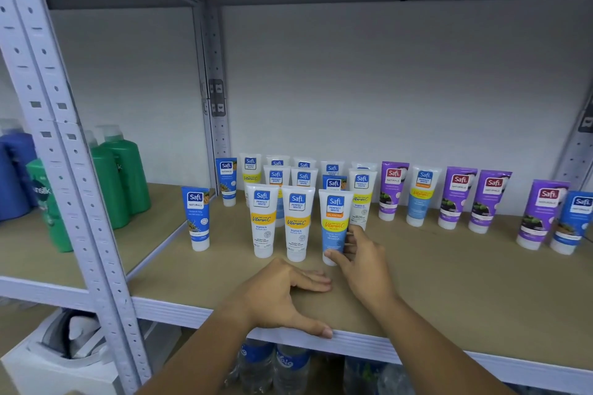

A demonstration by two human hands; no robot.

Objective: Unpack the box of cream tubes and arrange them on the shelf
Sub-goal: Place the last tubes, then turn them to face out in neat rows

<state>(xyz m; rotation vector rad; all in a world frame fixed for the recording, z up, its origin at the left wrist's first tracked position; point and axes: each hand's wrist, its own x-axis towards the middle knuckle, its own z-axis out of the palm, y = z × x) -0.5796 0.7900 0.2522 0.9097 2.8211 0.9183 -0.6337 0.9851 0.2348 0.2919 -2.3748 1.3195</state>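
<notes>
Several cream tubes stand cap-down on the brown shelf board (449,272). A white-and-blue oil-control tube (333,218) stands at the front of the middle group, and my right hand (362,261) has its thumb and fingers around the tube's lower part. Two white vitamin C tubes (279,218) stand just left of it. My left hand (279,295) rests flat on the shelf's front edge, fingers apart, holding nothing. Purple tubes (459,196) line the right side. A blue tube (196,218) stands alone at the left. No box is in view.
Green and blue bottles (122,170) fill the neighbouring bay on the left, behind a perforated grey upright post (64,144). Water bottles (276,365) sit on the level below. A white object (64,359) lies at the lower left.
</notes>
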